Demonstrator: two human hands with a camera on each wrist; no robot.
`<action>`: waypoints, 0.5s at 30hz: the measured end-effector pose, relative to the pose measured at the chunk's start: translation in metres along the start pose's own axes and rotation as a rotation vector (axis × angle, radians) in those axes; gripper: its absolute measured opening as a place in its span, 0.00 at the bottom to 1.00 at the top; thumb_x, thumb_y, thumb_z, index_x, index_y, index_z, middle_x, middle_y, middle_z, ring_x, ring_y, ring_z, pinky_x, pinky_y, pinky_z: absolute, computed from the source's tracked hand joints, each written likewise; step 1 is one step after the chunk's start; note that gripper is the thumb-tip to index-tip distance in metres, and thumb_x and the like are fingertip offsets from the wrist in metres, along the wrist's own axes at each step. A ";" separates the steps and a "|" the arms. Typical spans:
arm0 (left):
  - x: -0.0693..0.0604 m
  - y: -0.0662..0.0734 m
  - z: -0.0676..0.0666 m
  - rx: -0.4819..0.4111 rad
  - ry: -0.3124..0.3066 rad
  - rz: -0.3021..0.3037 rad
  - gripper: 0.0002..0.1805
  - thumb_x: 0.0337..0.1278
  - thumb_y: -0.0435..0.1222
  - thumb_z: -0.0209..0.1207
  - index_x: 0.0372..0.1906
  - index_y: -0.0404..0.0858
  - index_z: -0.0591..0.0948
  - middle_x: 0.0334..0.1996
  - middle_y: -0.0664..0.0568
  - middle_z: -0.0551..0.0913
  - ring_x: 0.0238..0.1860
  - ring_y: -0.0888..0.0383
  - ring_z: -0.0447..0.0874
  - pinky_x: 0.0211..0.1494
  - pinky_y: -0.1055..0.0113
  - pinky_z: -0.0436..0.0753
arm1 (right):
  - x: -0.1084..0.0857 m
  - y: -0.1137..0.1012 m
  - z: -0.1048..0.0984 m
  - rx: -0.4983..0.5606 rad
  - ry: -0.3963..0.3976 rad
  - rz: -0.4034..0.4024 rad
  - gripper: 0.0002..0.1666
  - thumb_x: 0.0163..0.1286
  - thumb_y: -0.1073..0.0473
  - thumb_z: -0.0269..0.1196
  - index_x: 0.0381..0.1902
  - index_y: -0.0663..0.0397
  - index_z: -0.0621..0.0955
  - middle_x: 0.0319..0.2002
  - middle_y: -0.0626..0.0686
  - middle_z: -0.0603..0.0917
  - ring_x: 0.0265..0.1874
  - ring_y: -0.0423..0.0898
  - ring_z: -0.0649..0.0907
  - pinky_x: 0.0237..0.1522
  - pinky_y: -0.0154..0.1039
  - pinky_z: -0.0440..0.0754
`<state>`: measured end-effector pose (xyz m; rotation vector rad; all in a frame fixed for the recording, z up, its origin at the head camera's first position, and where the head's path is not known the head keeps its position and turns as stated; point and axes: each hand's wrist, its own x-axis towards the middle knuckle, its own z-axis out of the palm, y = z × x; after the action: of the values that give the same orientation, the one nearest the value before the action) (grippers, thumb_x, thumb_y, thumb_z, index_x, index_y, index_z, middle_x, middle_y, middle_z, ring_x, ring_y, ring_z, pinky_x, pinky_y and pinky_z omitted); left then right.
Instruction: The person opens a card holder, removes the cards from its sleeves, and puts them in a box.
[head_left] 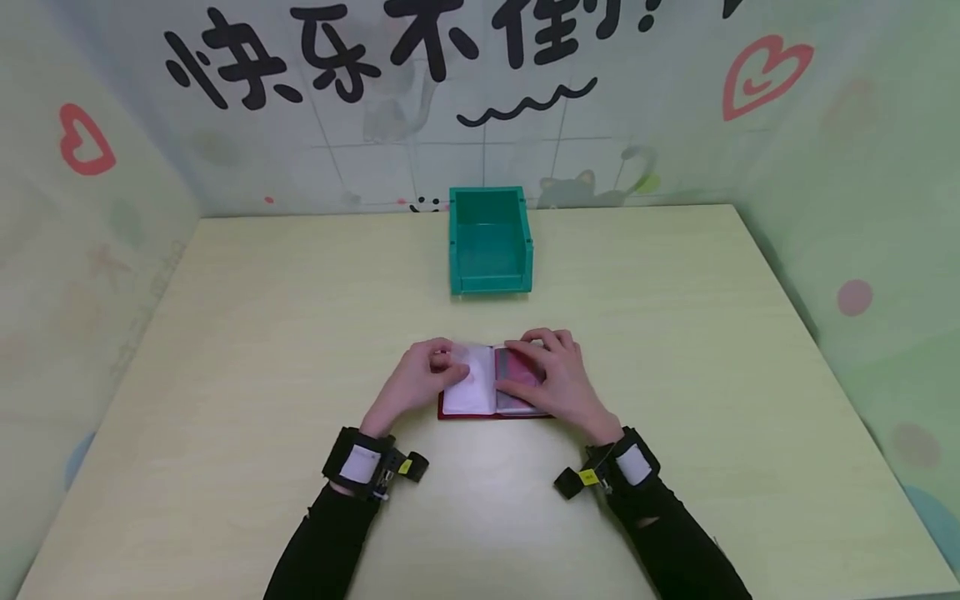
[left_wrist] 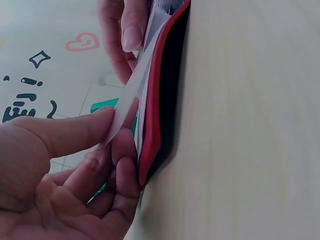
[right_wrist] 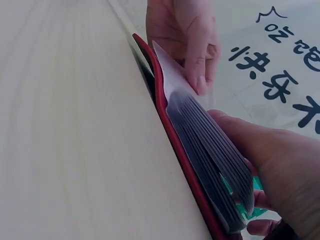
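A small red card holder (head_left: 480,400) lies opened out in the middle of the table, its clear plastic sleeves showing. At its left side, my left hand (head_left: 420,375) pinches a translucent sleeve (left_wrist: 131,95) between thumb and fingers, lifted off the red cover (left_wrist: 155,100). My right hand (head_left: 562,379) is on the right half, where something pink shows through the sleeves. The right wrist view has the right thumb (right_wrist: 240,132) against a thick stack of sleeves (right_wrist: 210,145), with fingertips on their far edges. Part of the right half is hidden under this hand.
Beyond the card holder, a green plastic bin (head_left: 491,279) stands near the back edge of the pale wooden table (head_left: 300,292). Printed cloth walls (head_left: 247,167) border the table at the back and both sides.
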<state>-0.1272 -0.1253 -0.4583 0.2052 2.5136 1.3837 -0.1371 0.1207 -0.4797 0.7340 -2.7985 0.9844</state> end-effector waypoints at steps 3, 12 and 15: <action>-0.001 0.001 -0.001 0.002 0.038 -0.043 0.30 0.62 0.36 0.66 0.66 0.34 0.69 0.34 0.43 0.86 0.32 0.57 0.79 0.38 0.69 0.76 | -0.002 0.008 -0.004 0.036 -0.014 0.055 0.38 0.56 0.44 0.75 0.62 0.52 0.80 0.58 0.58 0.77 0.59 0.57 0.69 0.61 0.58 0.66; -0.006 0.017 0.012 0.218 0.135 0.066 0.27 0.56 0.28 0.66 0.61 0.36 0.74 0.50 0.40 0.71 0.56 0.45 0.68 0.56 0.53 0.80 | 0.000 0.012 -0.013 0.085 0.026 0.059 0.32 0.55 0.47 0.76 0.55 0.54 0.83 0.54 0.58 0.75 0.57 0.56 0.68 0.58 0.56 0.68; -0.006 0.021 0.018 0.256 0.111 0.138 0.18 0.57 0.23 0.61 0.54 0.34 0.79 0.50 0.40 0.73 0.56 0.44 0.70 0.59 0.52 0.79 | 0.003 0.011 -0.015 0.048 0.045 0.041 0.29 0.55 0.48 0.76 0.52 0.55 0.84 0.51 0.59 0.75 0.55 0.57 0.69 0.57 0.57 0.66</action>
<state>-0.1162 -0.1013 -0.4491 0.3672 2.8146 1.1441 -0.1459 0.1357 -0.4734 0.6534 -2.7713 1.0652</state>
